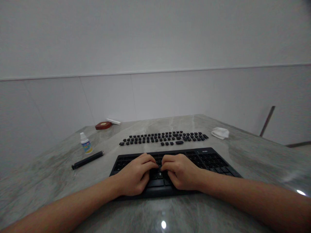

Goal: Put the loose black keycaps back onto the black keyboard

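Black plastic keyboard [156, 183] lay flat under both hands on the grey marbled stone worktop [136, 213], its long axis running roughly from nine to three o'clock. The left hand [136, 174] and the right hand [183, 170] met over its middle, so neither was clearly nearer. The number pad reached out towards three o'clock, beyond the right hand; a shorter stretch showed past the left, towards ten. The fingers [167, 165] of both hands were curled inward, their tips almost together; whether they pinched a key or only rested there could not be told. From those tips, the wide black bar at the keyboard's near side lay at six o'clock. At twelve, apart from the far edge, stood rows of small loose black plastic keycaps [179, 142], lined up much along the keyboard's own axis.
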`<state>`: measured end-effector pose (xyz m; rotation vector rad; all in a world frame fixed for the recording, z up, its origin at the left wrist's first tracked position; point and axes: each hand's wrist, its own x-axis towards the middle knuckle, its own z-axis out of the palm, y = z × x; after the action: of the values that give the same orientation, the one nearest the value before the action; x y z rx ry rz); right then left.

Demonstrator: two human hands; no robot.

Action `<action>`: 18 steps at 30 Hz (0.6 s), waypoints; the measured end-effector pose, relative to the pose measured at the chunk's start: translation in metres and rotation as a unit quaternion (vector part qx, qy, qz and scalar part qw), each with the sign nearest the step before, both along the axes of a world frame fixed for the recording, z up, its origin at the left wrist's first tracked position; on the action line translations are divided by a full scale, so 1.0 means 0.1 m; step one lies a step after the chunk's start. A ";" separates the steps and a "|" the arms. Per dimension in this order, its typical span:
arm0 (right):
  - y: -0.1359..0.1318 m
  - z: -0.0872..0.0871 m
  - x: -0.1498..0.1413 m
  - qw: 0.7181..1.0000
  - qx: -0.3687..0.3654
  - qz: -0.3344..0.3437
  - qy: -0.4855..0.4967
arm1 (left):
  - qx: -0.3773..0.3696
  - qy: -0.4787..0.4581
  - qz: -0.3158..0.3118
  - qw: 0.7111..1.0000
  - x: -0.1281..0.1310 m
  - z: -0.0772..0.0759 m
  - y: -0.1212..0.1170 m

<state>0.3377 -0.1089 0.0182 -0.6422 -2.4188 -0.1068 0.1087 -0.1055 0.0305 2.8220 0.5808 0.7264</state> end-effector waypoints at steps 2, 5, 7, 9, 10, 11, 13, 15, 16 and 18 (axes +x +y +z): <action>-0.01 0.02 0.00 1.000 -0.006 0.000 -0.012 | 0.000 0.006 -0.003 1.000 0.00 0.00 0.00; -0.03 0.03 0.01 1.000 -0.015 -0.022 0.002 | 0.006 0.008 -0.002 1.000 -0.01 -0.01 0.01; -0.03 0.02 0.02 0.999 -0.022 -0.029 -0.001 | 0.008 0.008 -0.004 1.000 -0.01 -0.02 0.01; -0.02 0.01 0.03 0.999 -0.035 -0.028 -0.021 | 0.007 0.009 -0.006 1.000 0.00 -0.01 0.01; -0.01 0.01 0.03 0.998 -0.042 -0.028 -0.032 | 0.007 0.009 -0.006 1.000 0.00 -0.01 0.01; -0.01 0.02 0.02 0.997 -0.047 -0.035 -0.041 | 0.009 0.009 -0.006 1.000 0.00 0.00 0.01; 0.00 0.09 0.02 0.993 -0.048 -0.086 -0.063 | 0.015 0.013 -0.006 1.000 0.00 0.03 -0.01; 0.03 0.20 0.06 0.977 -0.040 -0.184 -0.101 | 0.019 0.027 -0.011 0.999 0.00 0.05 -0.03; 0.05 0.26 0.11 0.961 -0.035 -0.245 -0.123 | 0.022 0.037 -0.015 0.999 -0.01 0.07 -0.03; 0.13 0.37 0.29 0.913 -0.042 -0.372 -0.161 | 0.030 0.058 -0.024 0.998 -0.02 0.09 -0.05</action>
<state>0.3670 -0.0960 0.0549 -1.6733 -2.3453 -0.4516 0.1072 -0.1101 0.0392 2.9380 0.5163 0.5828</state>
